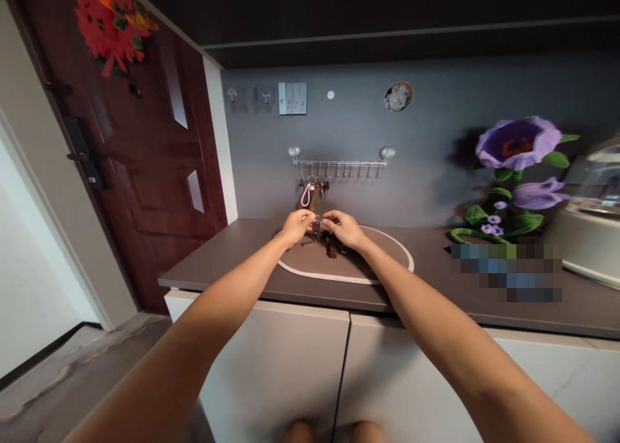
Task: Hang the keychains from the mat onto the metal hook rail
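Left hand (296, 225) and right hand (345, 228) meet fingertip to fingertip, each with its fingers pinched closed on a small metal key bunch (317, 226) held between them. The key bunch sits just above the 11 o'clock edge of the oval mat (387, 262) on the counter (232, 262). The hook rail (339, 163) with its pink loop (305, 196) is on the wall at 12 o'clock from the hands; purple flowers (517, 143) stand at 3 o'clock, well apart.
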Available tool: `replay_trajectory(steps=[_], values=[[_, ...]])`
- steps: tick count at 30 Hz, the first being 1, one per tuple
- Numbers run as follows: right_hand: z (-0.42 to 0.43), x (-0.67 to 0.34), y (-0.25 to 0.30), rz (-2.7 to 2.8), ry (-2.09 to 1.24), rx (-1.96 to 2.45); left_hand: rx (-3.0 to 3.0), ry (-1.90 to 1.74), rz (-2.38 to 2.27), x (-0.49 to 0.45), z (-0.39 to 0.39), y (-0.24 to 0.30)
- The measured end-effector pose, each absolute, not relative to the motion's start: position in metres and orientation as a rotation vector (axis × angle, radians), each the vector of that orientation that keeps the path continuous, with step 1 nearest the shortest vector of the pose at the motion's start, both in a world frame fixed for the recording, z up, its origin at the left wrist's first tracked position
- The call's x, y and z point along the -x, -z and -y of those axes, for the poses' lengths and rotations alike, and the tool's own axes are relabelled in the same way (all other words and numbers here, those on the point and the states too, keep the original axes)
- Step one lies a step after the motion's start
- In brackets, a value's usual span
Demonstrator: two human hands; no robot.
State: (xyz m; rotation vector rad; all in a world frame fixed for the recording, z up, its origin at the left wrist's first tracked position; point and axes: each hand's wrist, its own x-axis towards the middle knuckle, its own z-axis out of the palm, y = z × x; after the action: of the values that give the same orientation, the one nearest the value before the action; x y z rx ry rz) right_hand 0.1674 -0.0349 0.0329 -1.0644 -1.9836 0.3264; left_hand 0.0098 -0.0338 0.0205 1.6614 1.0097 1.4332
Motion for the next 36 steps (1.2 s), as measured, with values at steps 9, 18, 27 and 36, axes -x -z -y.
replay_trajectory(steps=[9,18,27,36], values=[[0.034,-0.167,-0.032,1.987,-0.381,0.964,-1.610,-1.450,-0.887,-0.012,0.032,-0.019],[0.027,-0.170,-0.028,1.919,-0.439,0.888,-1.686,-1.449,-0.874,-0.013,0.033,-0.018],[0.021,-0.171,-0.025,1.795,-0.579,0.856,-1.827,-1.444,-0.964,-0.012,0.030,-0.016],[0.031,-0.173,-0.039,1.508,-0.860,0.866,-2.272,-1.471,-1.256,-0.005,0.031,-0.015]])
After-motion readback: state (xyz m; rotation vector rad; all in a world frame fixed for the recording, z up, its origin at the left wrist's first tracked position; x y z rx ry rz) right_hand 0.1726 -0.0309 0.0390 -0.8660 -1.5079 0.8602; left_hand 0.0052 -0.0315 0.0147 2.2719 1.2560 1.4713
